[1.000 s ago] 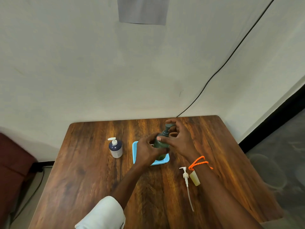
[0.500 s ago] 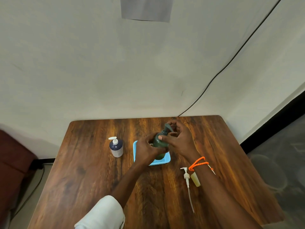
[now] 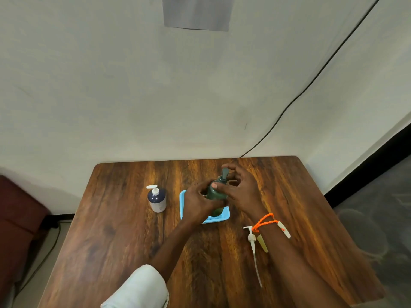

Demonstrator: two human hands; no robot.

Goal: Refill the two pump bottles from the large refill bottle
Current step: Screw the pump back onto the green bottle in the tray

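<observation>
Pump head of the dark green plastic pump bottle (image 3: pixel 216 192) now points up-left, rotated since earlier. Left hand (image 3: pixel 198 202) grips its body over the blue plastic tray (image 3: pixel 224 215); right hand (image 3: pixel 241 188) pinches its collar.

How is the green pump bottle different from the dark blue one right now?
The green bottle stands in the blue tray, held by the left hand and right hand; the dark blue bottle stands untouched on the table. Green has a dark pump, blue a white one. Both are upright.
</observation>
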